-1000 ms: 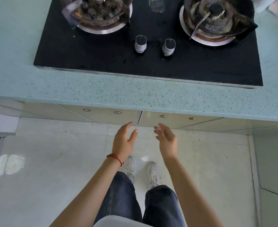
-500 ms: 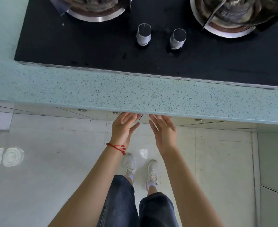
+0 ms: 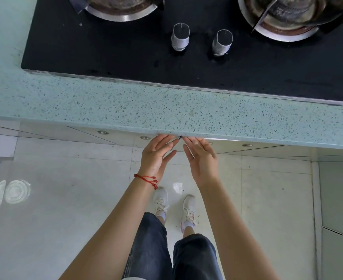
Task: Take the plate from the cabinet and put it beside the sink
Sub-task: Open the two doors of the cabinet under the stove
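Reaching hands, flat, at pale cabinet doors

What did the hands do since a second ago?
Both hands went forward: the left hand and right hand now reach the top edges of the two cabinet doors under the countertop, where they meet. Neither holds anything. The doors look shut, and the stove knobs are unchanged.
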A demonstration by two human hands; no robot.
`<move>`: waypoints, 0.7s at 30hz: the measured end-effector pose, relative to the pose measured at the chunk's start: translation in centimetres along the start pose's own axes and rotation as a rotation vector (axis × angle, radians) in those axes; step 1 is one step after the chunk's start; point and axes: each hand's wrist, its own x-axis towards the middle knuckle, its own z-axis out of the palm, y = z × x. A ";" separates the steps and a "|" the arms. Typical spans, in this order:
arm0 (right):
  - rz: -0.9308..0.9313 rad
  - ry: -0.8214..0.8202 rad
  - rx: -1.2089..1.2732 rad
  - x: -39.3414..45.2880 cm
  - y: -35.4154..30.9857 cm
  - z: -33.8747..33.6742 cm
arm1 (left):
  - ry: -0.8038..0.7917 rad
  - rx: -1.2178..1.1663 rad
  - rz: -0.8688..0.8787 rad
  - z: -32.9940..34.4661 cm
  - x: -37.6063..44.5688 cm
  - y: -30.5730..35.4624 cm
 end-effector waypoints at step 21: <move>-0.086 0.276 -0.440 -6.6 2.2 -3.8 | 0.297 0.435 0.153 -2.9 -5.4 -3.9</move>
